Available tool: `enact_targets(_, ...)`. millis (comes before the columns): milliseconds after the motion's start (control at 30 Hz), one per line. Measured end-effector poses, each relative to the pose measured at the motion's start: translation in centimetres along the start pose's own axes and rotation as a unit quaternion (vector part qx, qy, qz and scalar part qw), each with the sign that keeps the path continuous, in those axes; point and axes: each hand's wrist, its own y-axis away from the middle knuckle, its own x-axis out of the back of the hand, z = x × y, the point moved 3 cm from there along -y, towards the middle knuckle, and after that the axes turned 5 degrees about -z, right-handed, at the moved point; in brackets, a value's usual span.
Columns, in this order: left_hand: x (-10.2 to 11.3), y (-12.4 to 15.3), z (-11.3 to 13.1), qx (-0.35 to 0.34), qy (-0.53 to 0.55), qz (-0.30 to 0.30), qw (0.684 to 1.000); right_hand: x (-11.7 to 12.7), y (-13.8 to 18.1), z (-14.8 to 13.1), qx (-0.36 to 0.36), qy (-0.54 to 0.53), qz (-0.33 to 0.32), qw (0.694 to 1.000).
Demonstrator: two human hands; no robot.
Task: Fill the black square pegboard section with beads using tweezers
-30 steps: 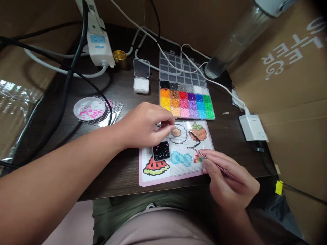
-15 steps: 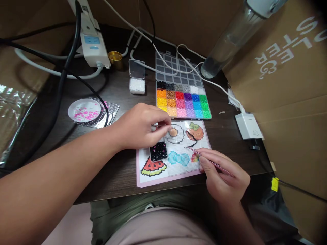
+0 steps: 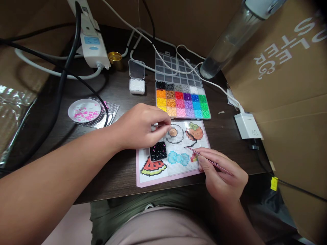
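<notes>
Pink tweezers (image 3: 217, 164) are pinched in my right hand (image 3: 226, 175), their tips down at the lower end of a curved line of black beads (image 3: 196, 141). That line stands on a clear pegboard (image 3: 178, 170) laid over a printed pattern sheet (image 3: 139, 180) showing a fried egg, a persimmon-like fruit, a blue bow and a watermelon slice. My left hand (image 3: 145, 126) rests at the board's upper left with thumb and forefinger pressed together; whatever is between them cannot be made out. Just below it sits a small box of black beads (image 3: 158, 151) with a few pink ones.
Behind the board lies an open compartment case of coloured beads (image 3: 184, 102). A small lidded box of white beads (image 3: 137, 86) and a dish of pink and white beads (image 3: 84, 110) stand leftward. Cables, a power strip (image 3: 94, 47), a bottle (image 3: 230, 41) and a charger (image 3: 247, 126) surround them.
My right hand has shifted slightly left with the tweezers, and their tips now meet the end of the black bead line. My left hand has stayed in place.
</notes>
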Motion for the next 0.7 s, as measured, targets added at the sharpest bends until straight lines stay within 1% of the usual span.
enact_targets(700, 0.06, -0.14, 0.11, 0.014, 0.003, -0.012, 1.0, -0.02, -0.06, -0.09, -0.004, 0.009, 0.004, 1.0)
